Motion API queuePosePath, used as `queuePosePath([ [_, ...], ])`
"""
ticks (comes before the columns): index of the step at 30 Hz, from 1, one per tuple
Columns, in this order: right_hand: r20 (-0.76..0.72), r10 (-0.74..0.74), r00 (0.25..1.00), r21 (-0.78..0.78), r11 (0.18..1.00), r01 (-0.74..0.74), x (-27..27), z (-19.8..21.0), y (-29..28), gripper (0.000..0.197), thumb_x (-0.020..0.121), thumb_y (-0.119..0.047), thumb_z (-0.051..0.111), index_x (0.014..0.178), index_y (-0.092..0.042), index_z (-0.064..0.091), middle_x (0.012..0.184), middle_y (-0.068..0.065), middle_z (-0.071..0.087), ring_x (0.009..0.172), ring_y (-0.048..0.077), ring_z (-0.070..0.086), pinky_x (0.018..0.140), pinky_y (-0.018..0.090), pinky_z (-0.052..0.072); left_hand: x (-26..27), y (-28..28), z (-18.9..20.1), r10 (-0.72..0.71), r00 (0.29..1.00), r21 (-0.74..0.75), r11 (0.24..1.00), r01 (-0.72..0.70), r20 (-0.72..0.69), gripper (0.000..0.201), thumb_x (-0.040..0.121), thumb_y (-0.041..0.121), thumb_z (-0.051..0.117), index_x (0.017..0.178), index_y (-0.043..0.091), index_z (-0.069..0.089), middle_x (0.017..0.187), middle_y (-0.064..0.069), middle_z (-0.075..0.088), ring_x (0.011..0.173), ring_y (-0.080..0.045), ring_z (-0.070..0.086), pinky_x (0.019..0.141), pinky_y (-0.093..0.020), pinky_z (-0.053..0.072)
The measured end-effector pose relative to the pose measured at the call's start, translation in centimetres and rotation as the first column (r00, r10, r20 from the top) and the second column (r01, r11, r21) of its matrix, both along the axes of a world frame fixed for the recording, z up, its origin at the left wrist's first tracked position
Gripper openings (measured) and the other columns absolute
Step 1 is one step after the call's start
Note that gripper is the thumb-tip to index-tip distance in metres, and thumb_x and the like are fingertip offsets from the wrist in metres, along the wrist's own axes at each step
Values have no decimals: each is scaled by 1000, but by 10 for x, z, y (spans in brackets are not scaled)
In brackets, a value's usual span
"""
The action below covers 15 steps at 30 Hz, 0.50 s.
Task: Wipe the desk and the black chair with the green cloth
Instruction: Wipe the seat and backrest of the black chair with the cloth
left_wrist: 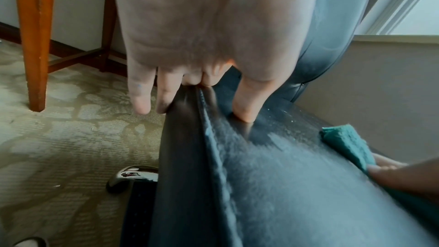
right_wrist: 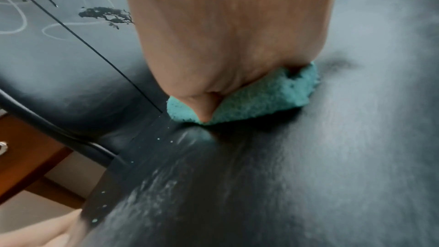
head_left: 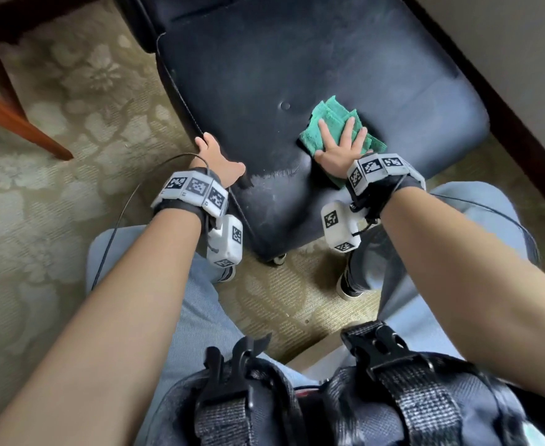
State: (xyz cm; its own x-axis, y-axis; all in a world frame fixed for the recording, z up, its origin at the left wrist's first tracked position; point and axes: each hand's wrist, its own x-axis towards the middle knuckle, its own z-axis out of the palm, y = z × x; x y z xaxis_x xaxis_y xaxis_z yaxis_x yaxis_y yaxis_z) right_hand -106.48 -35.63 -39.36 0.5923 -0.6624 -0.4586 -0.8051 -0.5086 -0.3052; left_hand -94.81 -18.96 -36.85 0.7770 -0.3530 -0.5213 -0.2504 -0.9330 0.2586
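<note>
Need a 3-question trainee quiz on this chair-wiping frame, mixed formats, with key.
1. True or false: the right hand presses the green cloth flat on the black chair seat with straight fingers.
2. Multiple choice: the left hand is A) holding a second cloth, B) gripping the seat's left edge, thumb on top, C) resting on the carpet.
3. Fill in: pale dusty streaks show on the seat near its ____ edge, between the two hands.

Key: 1 true; 2 B; 3 front
</note>
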Motion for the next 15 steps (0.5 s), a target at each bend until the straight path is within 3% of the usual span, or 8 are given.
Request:
queuePosePath([
  [9, -25, -9, 1000, -14, 1000, 9, 30, 16, -36, 58, 96, -26, 35, 148, -42, 16, 159, 7, -10, 144, 37, -13, 114, 53, -5, -1, -10, -7, -75, 995, 63, 995, 79, -64, 95, 89, 49, 51, 150, 6, -8, 158, -15, -4, 138, -41, 26, 112, -49, 24],
  [12, -112, 195, 974, -26, 980, -199, 37, 30, -33, 52, 100, -30, 32, 148, -41, 16, 159, 7, -8, 144, 37, -10, 114, 50, 0, 5, -5, -5, -129, 985, 95, 986, 141, -117, 92, 89, 34, 55, 150, 9, -8, 159, -12, -3, 140, -40, 23, 113, -46, 23],
  [15, -122, 472, 873, -24, 878, -478, 40, 35, -5, 52, 100, -30, 32, 147, -43, 15, 159, 2, -7, 145, 33, -8, 113, 56, 3, 7, 2, 3, -152, 982, 38, 987, 158, -113, 79, 91, 13, 53, 151, 7, 1, 156, -17, 13, 138, -36, 27, 109, -39, 26],
])
